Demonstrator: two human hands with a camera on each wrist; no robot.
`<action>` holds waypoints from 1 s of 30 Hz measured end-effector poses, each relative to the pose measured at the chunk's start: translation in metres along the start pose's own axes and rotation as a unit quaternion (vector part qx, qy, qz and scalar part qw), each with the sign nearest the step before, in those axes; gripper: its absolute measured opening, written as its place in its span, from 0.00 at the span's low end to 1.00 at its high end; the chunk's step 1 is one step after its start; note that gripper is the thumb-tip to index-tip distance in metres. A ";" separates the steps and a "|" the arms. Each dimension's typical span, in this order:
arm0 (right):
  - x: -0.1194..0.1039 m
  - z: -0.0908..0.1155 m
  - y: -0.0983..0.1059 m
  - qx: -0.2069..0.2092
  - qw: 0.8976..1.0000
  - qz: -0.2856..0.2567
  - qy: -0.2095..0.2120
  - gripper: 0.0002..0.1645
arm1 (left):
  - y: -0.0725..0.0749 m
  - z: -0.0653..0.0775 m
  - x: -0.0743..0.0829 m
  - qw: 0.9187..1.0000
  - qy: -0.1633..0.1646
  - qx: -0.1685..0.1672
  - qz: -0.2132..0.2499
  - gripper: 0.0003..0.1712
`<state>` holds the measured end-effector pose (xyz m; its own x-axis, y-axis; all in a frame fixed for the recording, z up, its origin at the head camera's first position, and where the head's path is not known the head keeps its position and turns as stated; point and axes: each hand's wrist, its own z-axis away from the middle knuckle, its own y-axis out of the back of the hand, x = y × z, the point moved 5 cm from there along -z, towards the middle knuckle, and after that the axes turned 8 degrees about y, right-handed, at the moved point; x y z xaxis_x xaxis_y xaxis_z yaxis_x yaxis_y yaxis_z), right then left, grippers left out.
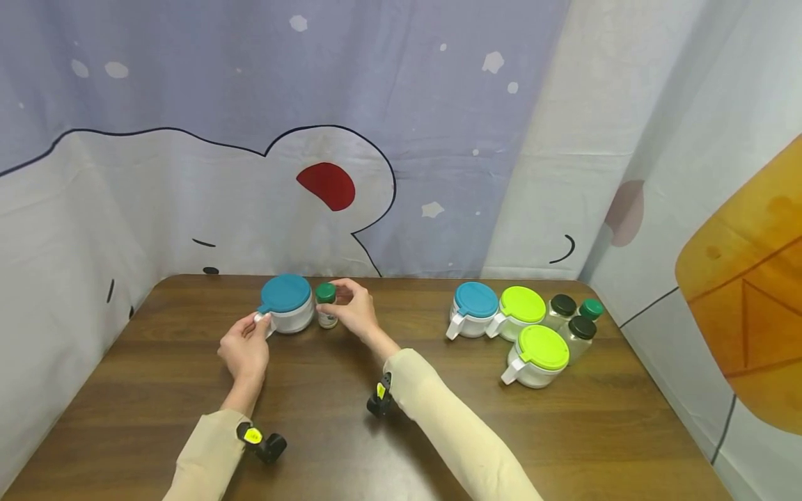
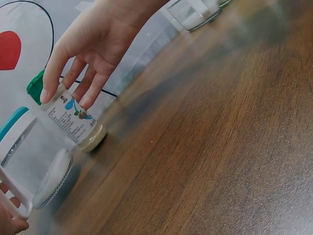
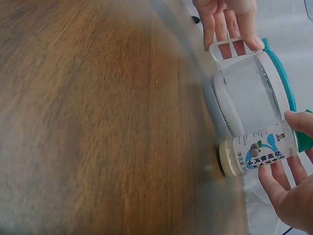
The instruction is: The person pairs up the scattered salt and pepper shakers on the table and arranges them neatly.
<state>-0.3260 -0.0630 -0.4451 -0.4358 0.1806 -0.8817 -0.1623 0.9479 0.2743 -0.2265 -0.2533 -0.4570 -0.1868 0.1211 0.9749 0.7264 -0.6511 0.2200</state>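
At the table's back left stands a clear seasoning jar (image 1: 293, 320) with a blue lid and a white handle. My left hand (image 1: 246, 348) holds it by the handle, thumb on top near the lid's tab. Just right of it, a small spice bottle (image 1: 327, 319) with a green cap and a printed label stands upright. My right hand (image 1: 354, 309) grips this bottle near its top, thumb on one side and fingers on the other. In the right wrist view the bottle (image 3: 259, 149) is close against the jar (image 3: 249, 93), and pale contents show in both.
At the right stand a blue-lidded jar (image 1: 476, 302), a green-lidded jar (image 1: 523, 306) and another green-lidded jar (image 1: 540, 351) nearer me. Beside them are black-capped bottles (image 1: 579, 337) and a green-capped bottle (image 1: 591, 309). A printed curtain (image 1: 438, 139) hangs behind the wooden table (image 1: 338, 417).
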 end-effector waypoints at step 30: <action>0.003 -0.005 -0.013 0.010 1.000 0.005 -0.009 0.27 | 0.001 -0.010 -0.006 1.000 0.005 0.003 -0.013 0.20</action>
<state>-0.3293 -0.0757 -0.4492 -0.4210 0.1952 -0.8858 -0.1399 0.9509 0.2760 -0.2314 -0.2618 -0.4627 -0.2130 0.1310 0.9682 0.7255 -0.6425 0.2465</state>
